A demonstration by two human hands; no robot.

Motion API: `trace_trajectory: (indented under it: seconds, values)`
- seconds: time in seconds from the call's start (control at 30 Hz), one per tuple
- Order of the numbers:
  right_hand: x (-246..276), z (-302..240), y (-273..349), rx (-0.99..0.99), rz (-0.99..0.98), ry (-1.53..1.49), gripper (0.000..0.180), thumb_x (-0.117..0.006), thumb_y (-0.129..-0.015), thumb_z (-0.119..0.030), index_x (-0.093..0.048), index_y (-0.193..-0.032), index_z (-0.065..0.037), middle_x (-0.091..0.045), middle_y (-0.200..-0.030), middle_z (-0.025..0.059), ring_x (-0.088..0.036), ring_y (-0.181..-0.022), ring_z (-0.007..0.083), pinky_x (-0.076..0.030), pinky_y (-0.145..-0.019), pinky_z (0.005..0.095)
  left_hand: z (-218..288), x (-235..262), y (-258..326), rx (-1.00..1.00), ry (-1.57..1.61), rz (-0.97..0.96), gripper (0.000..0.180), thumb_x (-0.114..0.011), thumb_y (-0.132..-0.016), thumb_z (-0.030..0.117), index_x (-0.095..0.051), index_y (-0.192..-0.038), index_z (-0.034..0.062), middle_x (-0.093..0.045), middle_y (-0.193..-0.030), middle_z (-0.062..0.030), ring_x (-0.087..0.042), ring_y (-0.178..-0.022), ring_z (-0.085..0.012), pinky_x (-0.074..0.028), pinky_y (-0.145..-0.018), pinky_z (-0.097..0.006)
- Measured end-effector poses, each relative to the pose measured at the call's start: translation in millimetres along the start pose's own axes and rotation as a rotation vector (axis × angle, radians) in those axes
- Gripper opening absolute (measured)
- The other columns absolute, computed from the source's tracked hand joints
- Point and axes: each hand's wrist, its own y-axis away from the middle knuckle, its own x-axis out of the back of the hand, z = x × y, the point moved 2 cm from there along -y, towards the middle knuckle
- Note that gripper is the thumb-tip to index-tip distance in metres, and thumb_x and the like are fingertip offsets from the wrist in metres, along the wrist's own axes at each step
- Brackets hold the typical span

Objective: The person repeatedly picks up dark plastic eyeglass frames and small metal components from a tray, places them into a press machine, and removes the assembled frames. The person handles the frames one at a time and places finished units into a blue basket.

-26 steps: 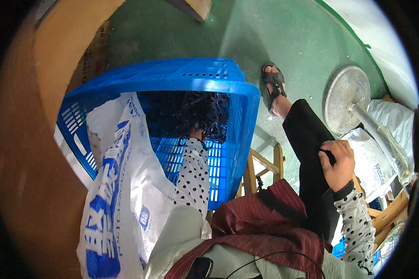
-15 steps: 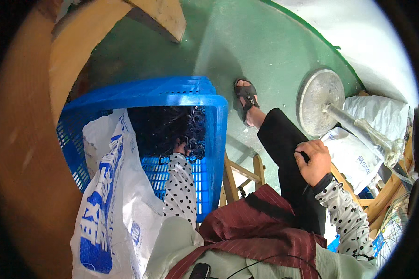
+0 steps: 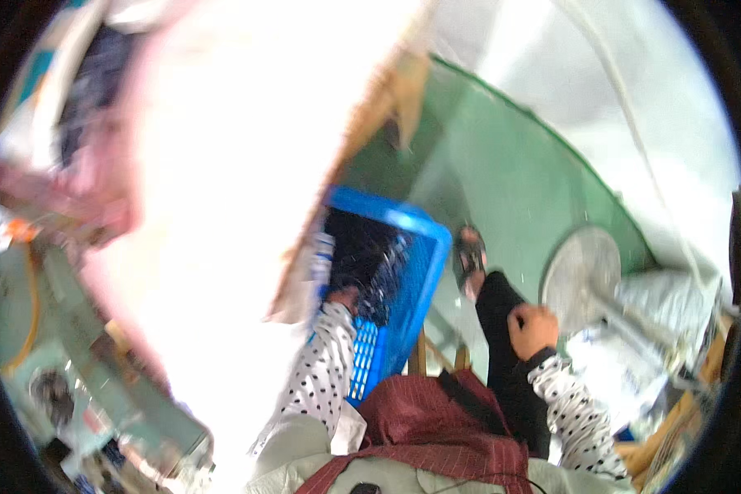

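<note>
Reaching into the blue crate, our left hand sinks among the dark parts heaped at its far end; we cannot tell whether its fingers are spread or closed. Our right hand rests curled on the black-trousered knee, well apart from the crate, near a fan

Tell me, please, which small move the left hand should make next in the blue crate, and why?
Probably close the fingers on a bunch of the dark pieces and lift it. The left hand already reaches down into the blue crate and touches that dark heap, though blur hides its grip. The right hand rests on the knee, apart from the crate.
</note>
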Motion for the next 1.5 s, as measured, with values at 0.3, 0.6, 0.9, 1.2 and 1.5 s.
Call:
trace_trajectory:
  seconds: [0.3, 0.6, 0.9, 1.2, 1.5]
  values:
    - [-12, -15, -31, 0.089, -0.137, 0.142, 0.015, -0.063, -0.078, -0.027, -0.068, -0.074, -0.013, -0.068, -0.077, 0.0103, -0.060, -0.081, 0.0323, -0.043, -0.072, 0.0473, 108, 103, 174, 0.450, 1.152, 0.327, 0.016, -0.062, -0.083, 0.029, -0.065, -0.093, 0.0169, -0.060, -0.077, -0.0049, -0.055, -0.067, -0.0200, -0.041, -0.060, -0.039]
    - [-4, -34, -73, 0.080, -0.216, 0.175, 0.032, -0.053, -0.087, -0.035, -0.072, -0.085, -0.009, -0.070, -0.086, 0.0166, -0.067, -0.076, 0.0373, -0.052, -0.071, 0.0506, 162, 59, 307, 0.546, 1.643, 0.446, 0.012, -0.065, -0.084, 0.025, -0.063, -0.076, 0.0160, -0.049, -0.057, -0.0007, -0.041, -0.049, -0.0113, -0.029, -0.044, -0.032]
    - [-36, -44, -97, 0.272, -0.043, 0.207, 0.027, -0.056, -0.085, -0.022, -0.065, -0.108, -0.010, -0.070, -0.093, 0.0143, -0.066, -0.084, 0.0325, -0.054, -0.071, 0.0435, 201, 79, 380, 0.689, 1.898, 0.293, 0.013, -0.070, -0.082, 0.022, -0.070, -0.084, 0.0089, -0.058, -0.066, -0.0010, -0.051, -0.059, -0.0162, -0.042, -0.055, -0.032]
    - [-11, -116, -116, 0.404, 0.038, 0.312, 0.021, -0.058, -0.080, -0.021, -0.071, -0.092, -0.011, -0.070, -0.098, 0.0120, -0.067, -0.090, 0.0324, -0.053, -0.079, 0.0457, 158, 62, 351, 0.301, 1.139, 0.722, 0.019, -0.062, -0.085, 0.024, -0.076, -0.088, 0.0117, -0.071, -0.083, 0.0000, -0.061, -0.071, -0.0118, -0.048, -0.065, -0.028]
    - [21, -153, 20, 0.546, -0.194, 0.508, 0.027, -0.059, -0.078, -0.029, -0.072, -0.097, -0.014, -0.071, -0.099, 0.0111, -0.066, -0.097, 0.0308, -0.046, -0.086, 0.0455, 295, 185, 486, -0.182, 1.528, 1.051, 0.024, -0.049, -0.089, 0.004, -0.070, -0.102, 0.0043, -0.067, -0.088, 0.0005, -0.056, -0.077, -0.0069, -0.046, -0.072, -0.023]
